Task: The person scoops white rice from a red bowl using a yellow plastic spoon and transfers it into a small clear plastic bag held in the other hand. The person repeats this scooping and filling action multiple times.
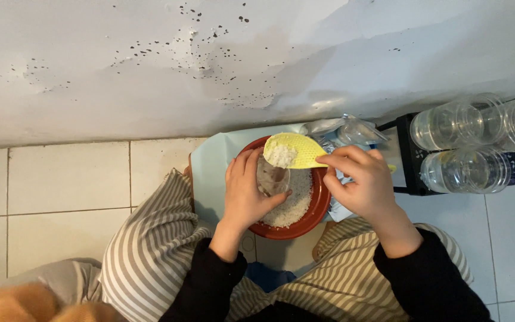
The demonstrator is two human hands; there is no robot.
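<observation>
Presently, in the head view, a round red bowl (pixel 314 217) partly filled with white rice (pixel 296 206) is being kept at the centre of the frame, on a pale blue sheet (pixel 213 167) spread over the white tiled floor (pixel 61 197). A small clear container (pixel 271 179) is being gripped by the left hand (pixel 245 194), fingers curled closed around it, and is being held tilted over the rice, just inside the bowl's left half. A yellow plastic rice paddle (pixel 293 150) is being pinched at its handle end by the right hand (pixel 362 182), thumb and fingertips closed on it; a clump of rice is being carried on its blade, directly above the mouth of the container.

To do this step well, judging from the frame, the paddle's tip ought to be kept right over the opening and tilted gently, with the container held above the bowl so that stray grains are being caught there.

At the right of the frame, three clear plastic jars (pixel 466 146) are lying on their sides on a black crate (pixel 412 155). Crumpled clear plastic bags (pixel 344 131) are lying behind the bowl, against the stained white wall (pixel 150 65). Striped trousers (pixel 150 256) are being seen at the lower edge.
</observation>
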